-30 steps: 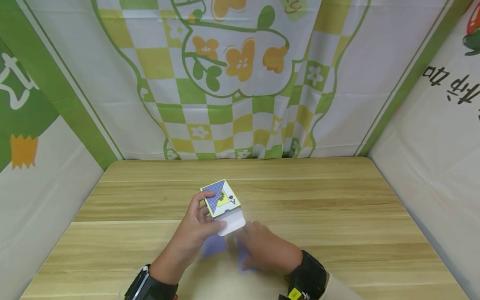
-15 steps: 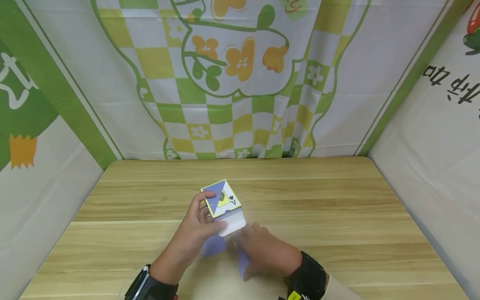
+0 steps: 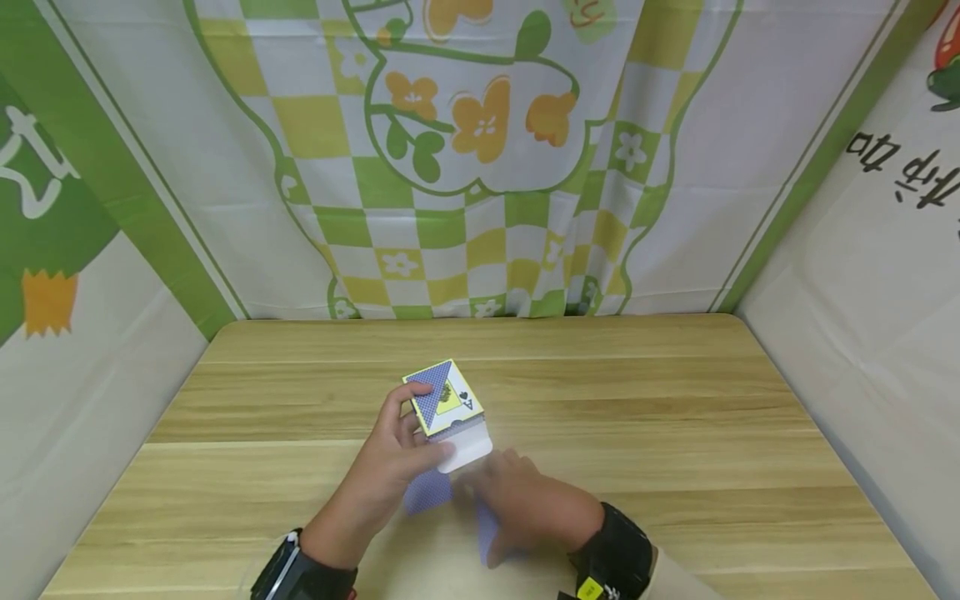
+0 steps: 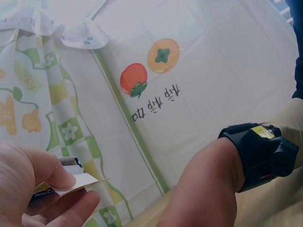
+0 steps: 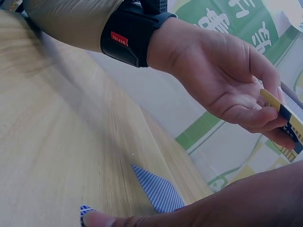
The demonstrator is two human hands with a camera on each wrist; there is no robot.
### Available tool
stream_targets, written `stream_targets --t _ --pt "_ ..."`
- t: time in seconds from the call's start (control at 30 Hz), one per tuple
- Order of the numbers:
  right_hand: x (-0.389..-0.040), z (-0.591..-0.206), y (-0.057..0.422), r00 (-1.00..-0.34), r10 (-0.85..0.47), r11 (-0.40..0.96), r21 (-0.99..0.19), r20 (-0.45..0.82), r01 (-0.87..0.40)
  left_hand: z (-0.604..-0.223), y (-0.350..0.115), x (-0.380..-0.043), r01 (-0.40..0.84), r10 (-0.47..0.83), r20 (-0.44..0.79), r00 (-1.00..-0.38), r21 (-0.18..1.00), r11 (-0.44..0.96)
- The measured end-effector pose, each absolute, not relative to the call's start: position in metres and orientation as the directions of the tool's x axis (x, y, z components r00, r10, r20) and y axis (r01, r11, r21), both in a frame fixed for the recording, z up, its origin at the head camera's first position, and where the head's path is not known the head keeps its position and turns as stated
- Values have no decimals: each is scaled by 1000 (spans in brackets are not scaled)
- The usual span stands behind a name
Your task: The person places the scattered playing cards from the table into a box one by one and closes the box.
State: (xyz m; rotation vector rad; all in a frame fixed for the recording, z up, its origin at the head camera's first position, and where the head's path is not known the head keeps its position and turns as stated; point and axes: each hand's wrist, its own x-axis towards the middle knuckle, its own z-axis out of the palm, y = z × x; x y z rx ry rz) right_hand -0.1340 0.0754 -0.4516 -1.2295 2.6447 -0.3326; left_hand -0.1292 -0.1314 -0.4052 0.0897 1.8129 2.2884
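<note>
In the head view, my left hand (image 3: 386,471) holds a playing-card box (image 3: 446,396) with an ace of spades design, tilted above the table. The thumb presses its white flap (image 3: 468,450), which hangs unfolded toward me. Below and right, my right hand (image 3: 528,504) grips a blue-backed playing card (image 3: 486,525) low over the wood, thumb at its near end and fingers toward the far end. Most of that card is hidden by the hand. Another blue-backed card (image 3: 429,493) lies on the table between the hands, partly behind the left hand.
The wooden table (image 3: 637,400) ends at a printed checkered curtain (image 3: 465,233) at the back. White cloth walls (image 3: 870,317) stand at both sides. Black bands (image 3: 615,546) with cameras sit on both wrists.
My right thumb and the card under it have slid slightly toward me. The left hand and the card box have stayed almost still.
</note>
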Motion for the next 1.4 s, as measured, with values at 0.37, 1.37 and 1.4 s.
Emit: stream_targets --t 0.37,1.37,1.4 --pt "-134 -453 74 -630 -768 634 -278 -117 -721 -406 -132 -130 -129 218 -81 -973 967 -219" --pt "-178 -419 128 -944 -331 855 -418 20 -308 -407 -134 -131 -148 222 -104 -969 970 -191" --pt "-179 -418 130 -943 -331 847 -433 28 -309 -407 -134 -131 -147 221 -103 -970 970 -192"
